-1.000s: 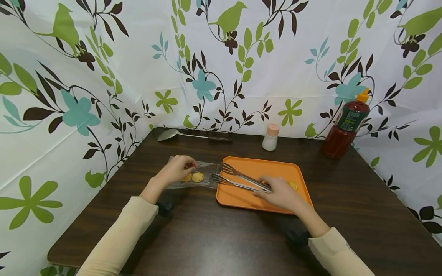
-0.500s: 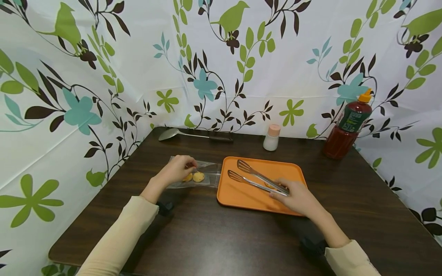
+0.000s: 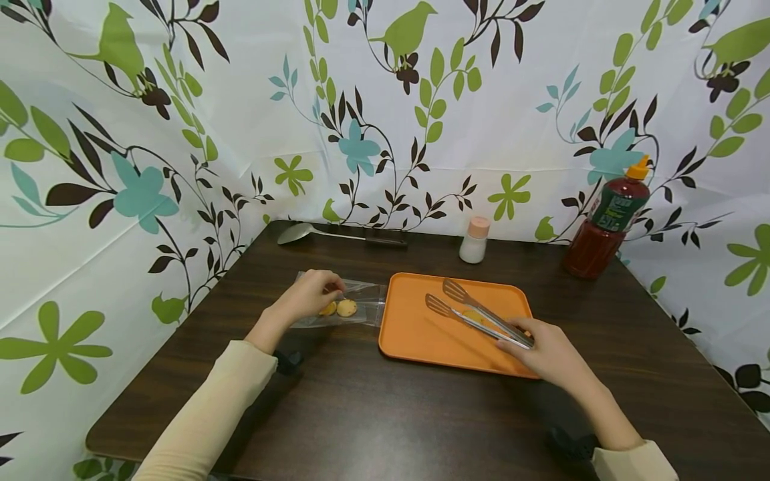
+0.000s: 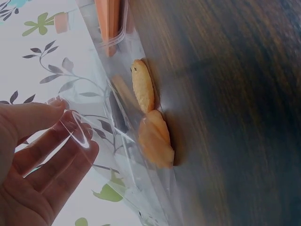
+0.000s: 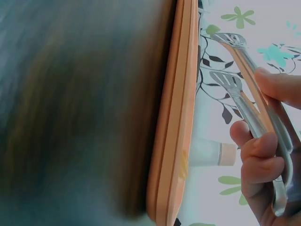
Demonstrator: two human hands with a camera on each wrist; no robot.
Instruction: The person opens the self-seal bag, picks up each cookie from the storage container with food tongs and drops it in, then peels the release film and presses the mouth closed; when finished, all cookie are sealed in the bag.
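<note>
My left hand (image 3: pixel 309 292) pinches the upper film of a clear plastic bag (image 4: pixel 124 155) between thumb and fingertips, lifting it off the table. Inside the bag lie two round, golden cookies (image 3: pixel 346 308), side by side. My right hand (image 3: pixel 556 354) grips metal tongs (image 5: pixel 254 94) near the hinged end. Their arms are spread, slotted tips pointing left, with nothing between the tips. Below them is the orange tray (image 3: pixel 409 327). A yellow-orange cookie (image 3: pixel 472 316) on the tray shows between the tongs' arms, partly hidden by them.
A metal spoon (image 3: pixel 296 232) with a black handle lies at the table's back edge. A white shaker with a pink cap (image 3: pixel 473 242) stands behind the tray. At the back right corner is a red sauce bottle (image 3: pixel 604 224). Patterned cloth hangs behind the table.
My right hand has moved right and slightly toward me with the tongs, whose tips have left the tray's left edge for its middle. My left hand has stayed at the bag.
</note>
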